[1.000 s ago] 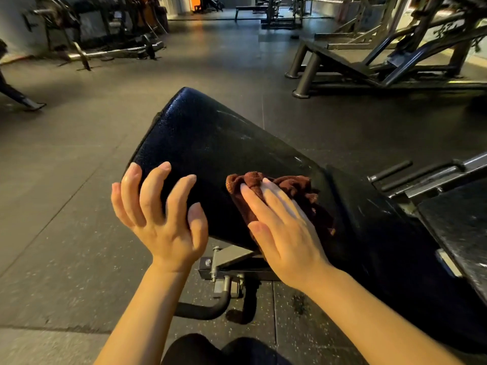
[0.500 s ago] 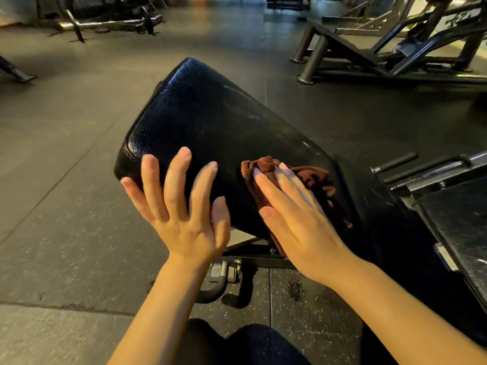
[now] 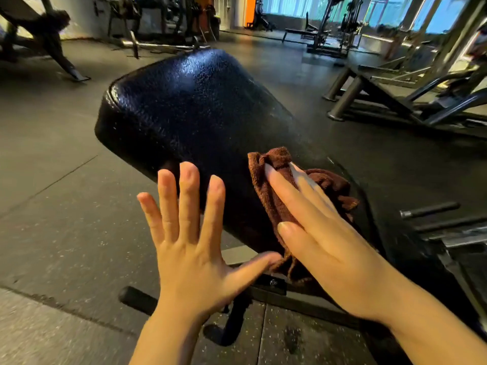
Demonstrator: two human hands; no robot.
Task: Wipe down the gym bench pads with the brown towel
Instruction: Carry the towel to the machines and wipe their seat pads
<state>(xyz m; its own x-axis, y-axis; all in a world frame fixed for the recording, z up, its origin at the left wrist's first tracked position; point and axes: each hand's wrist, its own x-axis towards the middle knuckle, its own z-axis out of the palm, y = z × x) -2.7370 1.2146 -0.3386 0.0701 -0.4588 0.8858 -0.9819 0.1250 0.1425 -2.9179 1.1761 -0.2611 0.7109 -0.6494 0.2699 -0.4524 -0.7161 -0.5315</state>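
Pressing brown towel [image 3: 274, 204], black bench pad [image 3: 200, 114], right hand [image 3: 324, 246]

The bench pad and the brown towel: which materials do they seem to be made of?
The bench pad looks like black vinyl or a similar faux leather: pebbled grain, glossy highlights. The brown towel seems terry or microfibre cloth: fuzzy pile, soft folds under the right hand.

towel [image 3: 274, 206] partly under hands [image 3: 324, 243]
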